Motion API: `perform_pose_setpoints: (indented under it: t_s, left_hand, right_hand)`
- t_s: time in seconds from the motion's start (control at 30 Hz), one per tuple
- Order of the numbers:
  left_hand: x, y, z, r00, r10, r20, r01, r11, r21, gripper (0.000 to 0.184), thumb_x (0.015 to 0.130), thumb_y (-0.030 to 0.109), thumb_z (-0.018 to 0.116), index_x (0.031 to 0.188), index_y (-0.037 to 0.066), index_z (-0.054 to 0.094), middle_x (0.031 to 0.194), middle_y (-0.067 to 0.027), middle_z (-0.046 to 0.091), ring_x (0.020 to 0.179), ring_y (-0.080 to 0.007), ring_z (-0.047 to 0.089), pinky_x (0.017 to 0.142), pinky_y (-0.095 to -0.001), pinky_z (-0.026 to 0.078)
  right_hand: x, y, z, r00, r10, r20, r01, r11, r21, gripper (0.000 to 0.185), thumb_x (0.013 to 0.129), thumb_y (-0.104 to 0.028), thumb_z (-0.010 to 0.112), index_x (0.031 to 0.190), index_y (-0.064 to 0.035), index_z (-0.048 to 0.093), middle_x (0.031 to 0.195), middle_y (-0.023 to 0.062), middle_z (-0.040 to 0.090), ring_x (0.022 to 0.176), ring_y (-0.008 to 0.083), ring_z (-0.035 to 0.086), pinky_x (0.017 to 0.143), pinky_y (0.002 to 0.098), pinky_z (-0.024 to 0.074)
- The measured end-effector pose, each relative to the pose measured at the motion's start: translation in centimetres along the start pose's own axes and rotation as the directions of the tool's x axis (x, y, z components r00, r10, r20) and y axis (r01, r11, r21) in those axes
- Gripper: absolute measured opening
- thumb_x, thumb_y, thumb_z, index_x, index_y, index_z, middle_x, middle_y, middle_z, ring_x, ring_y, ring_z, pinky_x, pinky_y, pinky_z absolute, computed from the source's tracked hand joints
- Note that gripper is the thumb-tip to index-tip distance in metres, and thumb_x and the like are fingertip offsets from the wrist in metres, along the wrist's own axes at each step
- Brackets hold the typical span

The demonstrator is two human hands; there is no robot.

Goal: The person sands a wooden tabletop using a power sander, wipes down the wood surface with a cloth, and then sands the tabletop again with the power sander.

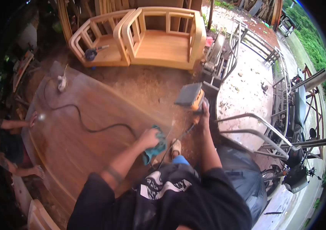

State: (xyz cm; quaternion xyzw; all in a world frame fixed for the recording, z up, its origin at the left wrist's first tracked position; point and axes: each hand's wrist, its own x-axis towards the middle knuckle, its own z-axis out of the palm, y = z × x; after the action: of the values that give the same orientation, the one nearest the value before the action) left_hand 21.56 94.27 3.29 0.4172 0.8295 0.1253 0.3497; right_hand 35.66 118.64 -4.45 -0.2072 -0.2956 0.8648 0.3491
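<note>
In my right hand (205,110) I grip an orange and black electric sander (196,100), raised off the tabletop with its flat dark pad turned outward. A cord runs down from its handle toward my body. My left hand (149,138) is closed on a crumpled teal cloth (156,147) at the near edge of a large brown wooden tabletop (94,130). Across that top snakes a dark cable (79,115). Some fingers of each hand are hidden by what they hold.
Opposite, a person's hand (37,172) rests at the tabletop's far edge. Wooden chair frames (163,44) stand at the back, with a dark power tool (90,54) on one. On the right are a metal-railed cart (243,99), a black-covered object (243,172) and a motorcycle (298,176).
</note>
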Motion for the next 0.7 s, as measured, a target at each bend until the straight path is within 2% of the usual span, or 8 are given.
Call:
perform_pose_setpoints:
  t_s: [0.13,0.23,0.27,0.33,0.43,0.5,0.57,0.7]
  left_hand:
    - [-2.4,-2.3,-9.0,0.897,-0.203,-0.392,0.057,0.934,-0.352,0.062,0.079,0.022,0.072,0.134,0.000,0.054,0.137,-0.0219,0.051,0.130,-0.0313,0.047,0.109,-0.0386,0.037]
    - [-7.7,-4.1,-20.9,0.284,-0.471,-0.835,-0.498,0.672,-0.548,0.041,0.084,0.021,0.071,0.117,-0.002,0.061,0.120,-0.0149,0.062,0.111,-0.0290,0.059,0.100,-0.0399,0.045]
    - [-14.1,1.6,-25.8,0.277,-0.473,-0.836,-0.413,0.727,-0.548,0.045,0.085,0.022,0.073,0.121,-0.003,0.060,0.115,-0.0110,0.065,0.104,-0.0285,0.062,0.094,-0.0393,0.050]
    - [-19.9,1.2,-29.9,-0.245,-0.027,-0.969,0.075,0.996,-0.046,0.044,0.085,0.022,0.072,0.119,-0.003,0.060,0.112,-0.0116,0.065,0.102,-0.0285,0.062,0.093,-0.0399,0.049]
    - [-18.5,5.7,-27.5,-0.606,0.454,-0.653,0.652,0.754,-0.081,0.042,0.086,0.023,0.070,0.118,-0.003,0.060,0.107,-0.0126,0.065,0.100,-0.0286,0.062,0.092,-0.0408,0.049]
    - [-7.9,6.7,-17.5,-0.189,0.459,-0.868,0.470,0.818,0.331,0.041,0.086,0.023,0.069,0.117,-0.003,0.060,0.104,-0.0132,0.065,0.099,-0.0286,0.062,0.091,-0.0414,0.048]
    - [2.0,4.0,-5.8,0.970,0.135,-0.203,-0.075,0.958,0.275,0.040,0.087,0.023,0.067,0.116,-0.003,0.060,0.101,-0.0138,0.065,0.097,-0.0287,0.062,0.090,-0.0419,0.048]
    - [0.8,0.2,-9.2,0.959,-0.018,-0.282,0.006,0.999,-0.042,0.038,0.088,0.024,0.065,0.113,-0.003,0.060,0.095,-0.0151,0.065,0.094,-0.0287,0.062,0.088,-0.0431,0.047]
  right_hand:
    - [0.0,-3.3,-0.7,1.000,-0.002,0.012,0.003,0.998,-0.068,0.057,0.094,-0.041,0.057,0.138,-0.0056,0.046,0.122,0.0080,0.062,0.110,0.0197,0.060,0.097,0.0375,0.0471]
    - [1.8,-3.7,-1.5,0.996,-0.060,-0.071,0.056,0.997,-0.058,0.037,0.100,-0.039,0.049,0.118,-0.0081,0.056,0.095,0.0028,0.067,0.077,0.0150,0.067,0.058,0.0282,0.0556]
    - [1.2,-3.6,-1.9,0.994,-0.053,-0.094,0.048,0.997,-0.054,0.037,0.099,-0.039,0.050,0.118,-0.0078,0.056,0.094,0.0033,0.067,0.075,0.0152,0.067,0.059,0.0285,0.0559]
    - [1.2,-3.1,-2.2,0.998,-0.020,-0.067,0.018,0.999,-0.039,0.038,0.098,-0.038,0.051,0.120,-0.0073,0.055,0.097,0.0042,0.067,0.075,0.0153,0.067,0.060,0.0279,0.0568]
    - [0.3,-2.4,-2.9,0.999,0.054,0.008,-0.053,0.998,-0.022,0.040,0.098,-0.036,0.052,0.124,-0.0066,0.053,0.101,0.0049,0.068,0.079,0.0148,0.068,0.061,0.0263,0.0577]
    - [-0.4,-2.7,-0.3,0.999,0.047,0.008,-0.047,0.999,-0.006,0.039,0.097,-0.036,0.052,0.124,-0.0064,0.053,0.099,0.0044,0.068,0.078,0.0147,0.068,0.060,0.0263,0.0573]
    - [-1.2,-1.9,-1.8,0.996,0.060,0.074,-0.054,0.996,-0.074,0.048,0.096,-0.037,0.054,0.132,-0.0050,0.050,0.117,0.0084,0.064,0.102,0.0177,0.065,0.085,0.0323,0.0543]
    - [-0.3,-2.9,-0.2,0.972,-0.101,0.214,0.133,0.982,-0.138,0.055,0.095,-0.037,0.054,0.138,-0.0054,0.046,0.129,0.0091,0.059,0.116,0.0193,0.059,0.101,0.0355,0.0455]
